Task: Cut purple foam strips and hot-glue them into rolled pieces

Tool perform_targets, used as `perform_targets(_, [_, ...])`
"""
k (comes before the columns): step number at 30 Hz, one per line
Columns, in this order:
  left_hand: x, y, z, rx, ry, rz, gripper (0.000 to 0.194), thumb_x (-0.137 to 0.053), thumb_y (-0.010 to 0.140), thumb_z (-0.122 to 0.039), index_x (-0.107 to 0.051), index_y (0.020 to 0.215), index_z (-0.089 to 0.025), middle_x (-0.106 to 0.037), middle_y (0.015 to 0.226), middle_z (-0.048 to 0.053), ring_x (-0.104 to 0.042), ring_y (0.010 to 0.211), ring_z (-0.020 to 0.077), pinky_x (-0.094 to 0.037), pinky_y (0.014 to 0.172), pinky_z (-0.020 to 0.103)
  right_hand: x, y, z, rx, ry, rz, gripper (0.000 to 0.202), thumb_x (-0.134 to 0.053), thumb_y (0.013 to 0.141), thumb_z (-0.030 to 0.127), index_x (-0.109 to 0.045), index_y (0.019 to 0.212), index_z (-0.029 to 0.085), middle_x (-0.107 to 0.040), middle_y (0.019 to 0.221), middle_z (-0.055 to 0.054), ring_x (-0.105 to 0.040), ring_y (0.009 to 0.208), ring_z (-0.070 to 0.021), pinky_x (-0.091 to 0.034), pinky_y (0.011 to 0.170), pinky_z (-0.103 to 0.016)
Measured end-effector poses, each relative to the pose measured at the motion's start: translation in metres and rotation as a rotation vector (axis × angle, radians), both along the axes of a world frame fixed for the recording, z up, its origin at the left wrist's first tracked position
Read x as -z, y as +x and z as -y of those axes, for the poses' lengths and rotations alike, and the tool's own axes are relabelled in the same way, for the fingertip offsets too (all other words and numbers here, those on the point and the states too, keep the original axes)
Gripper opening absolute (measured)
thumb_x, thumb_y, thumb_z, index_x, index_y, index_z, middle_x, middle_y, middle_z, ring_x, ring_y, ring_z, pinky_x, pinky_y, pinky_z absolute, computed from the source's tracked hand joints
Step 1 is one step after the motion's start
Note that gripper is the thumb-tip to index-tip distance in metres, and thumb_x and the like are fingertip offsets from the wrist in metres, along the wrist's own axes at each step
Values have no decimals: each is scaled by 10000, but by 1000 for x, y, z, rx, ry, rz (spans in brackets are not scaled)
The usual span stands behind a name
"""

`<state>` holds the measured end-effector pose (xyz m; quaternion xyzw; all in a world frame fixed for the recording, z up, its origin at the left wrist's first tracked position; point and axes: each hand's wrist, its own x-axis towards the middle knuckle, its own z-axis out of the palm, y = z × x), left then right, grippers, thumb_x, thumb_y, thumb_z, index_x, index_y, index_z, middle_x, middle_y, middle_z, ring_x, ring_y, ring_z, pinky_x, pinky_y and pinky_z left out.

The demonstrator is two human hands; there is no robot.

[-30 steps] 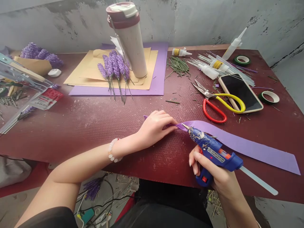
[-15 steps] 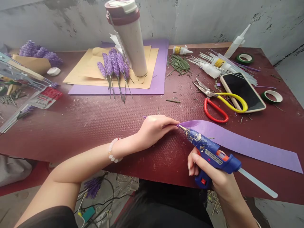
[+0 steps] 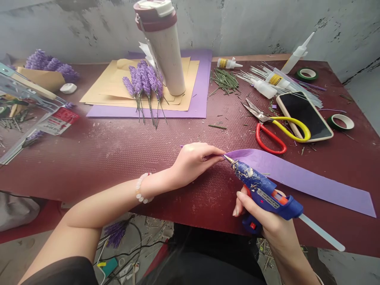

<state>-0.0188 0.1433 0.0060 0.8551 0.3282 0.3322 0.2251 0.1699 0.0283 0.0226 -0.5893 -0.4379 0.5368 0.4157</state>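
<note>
Near the counter's front edge, your right hand is wrapped around the handle of the glue gun, likely rigid, modest in weight and hot at the nozzle; the handle is the safe hold. Slightly farther in, your left hand pinches the narrowed part of the purple strip, which runs toward the front right corner: probably light, flexible, easily creased, best gripped by its edges, clear of the nozzle.

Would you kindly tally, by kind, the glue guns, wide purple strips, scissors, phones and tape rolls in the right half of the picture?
Glue gun, in the right hand: 1
Wide purple strip, pinched by the left hand: 1
Scissors: 1
Phone: 1
Tape rolls: 2
Total: 6
</note>
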Motion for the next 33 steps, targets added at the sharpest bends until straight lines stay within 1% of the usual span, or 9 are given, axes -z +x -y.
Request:
perform_targets(3, [-1, 1, 0, -1, 4, 13, 124, -658, 965, -219, -765, 964, -156, -821, 877, 29, -745, 754, 114, -546, 699, 189, 1, -1, 1, 19, 12, -1, 345, -711, 858, 395, -611, 578, 221, -659, 531, -6, -649, 518, -152, -566, 580, -246])
perform_targets(8, [-2, 1, -1, -18, 49, 20, 118, -672, 958, -228, -768, 949, -161, -817, 849, 18, -742, 729, 103, -543, 682, 177, 3, -3, 4, 82, -39, -7, 353, -726, 856, 401, -573, 592, 224, -608, 500, 24, -582, 460, -118, -522, 496, -213])
perform_targets(14, [-3, 1, -1, -23, 53, 16, 120, -674, 959, -234, -769, 942, -163, -817, 839, 11, -741, 713, 101, -543, 666, 175, 2, -5, 4, 88, -24, 46, 423, -704, 849, 410, -512, 518, 229, -558, 464, 20, -544, 425, -116, -515, 468, -227])
perform_targets(22, [-2, 2, -1, -15, 41, 36, 94, -690, 945, -210, -769, 939, -159, -820, 852, 9, -744, 726, 98, -550, 676, 172, -2, -9, 0, 148, -9, 116, 422, -678, 792, 422, -496, 458, 238, -534, 413, 7, -527, 378, -122, -503, 430, -233])
perform_targets(26, [-3, 2, -1, -11, 48, 43, 91, -694, 941, -208, -769, 940, -156, -818, 846, 10, -741, 720, 97, -548, 671, 171, 0, -8, 1, 141, -3, 150, 442, -660, 818, 429, -490, 457, 238, -539, 423, 3, -534, 388, -124, -508, 447, -233])
perform_targets(30, [-2, 1, -1, -14, 57, 42, 92, -689, 945, -207, -766, 945, -156, -818, 850, 11, -741, 723, 97, -545, 665, 171, 2, -4, 4, 93, 4, 185, 444, -640, 863, 429, -516, 485, 232, -559, 451, 2, -561, 420, -131, -528, 485, -236])
perform_targets(33, [-2, 0, -1, -13, 71, 39, 99, -683, 951, -221, -764, 947, -164, -817, 852, 11, -741, 729, 100, -548, 676, 177, 3, -2, 5, 84, 9, 201, 452, -635, 883, 426, -511, 494, 233, -561, 461, 4, -565, 431, -132, -530, 494, -237])
